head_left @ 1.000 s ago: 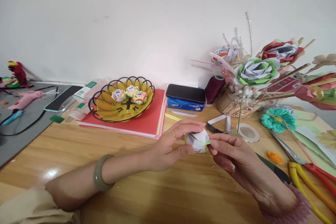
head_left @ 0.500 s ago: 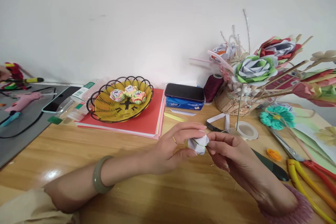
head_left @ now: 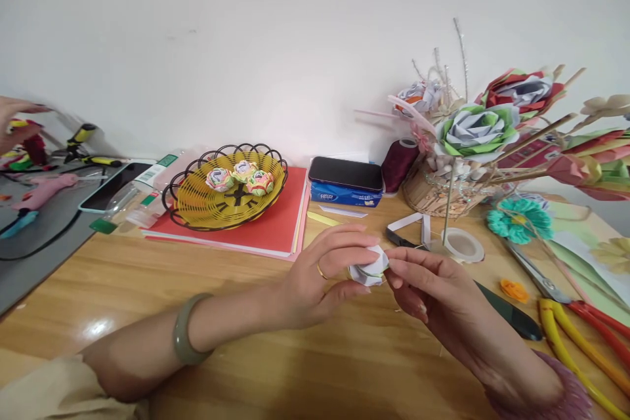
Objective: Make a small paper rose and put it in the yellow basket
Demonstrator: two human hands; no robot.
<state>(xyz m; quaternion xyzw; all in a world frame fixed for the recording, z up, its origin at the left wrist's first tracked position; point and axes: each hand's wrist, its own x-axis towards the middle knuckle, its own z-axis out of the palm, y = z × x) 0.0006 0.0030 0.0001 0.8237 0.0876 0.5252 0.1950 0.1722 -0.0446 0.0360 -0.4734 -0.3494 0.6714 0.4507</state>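
More of a black-and-yellow tool [head_left: 81, 136] shows now, beside another person's hand [head_left: 14, 119]; over the counter [head_left: 295, 374], the left hand [head_left: 315, 279] clasps a white, green-edged paper fold [head_left: 371, 269], slightly turned, the right hand [head_left: 430, 282] pinching its edge.

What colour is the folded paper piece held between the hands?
The paper piece is mostly white with thin green edging, seen in the head view.
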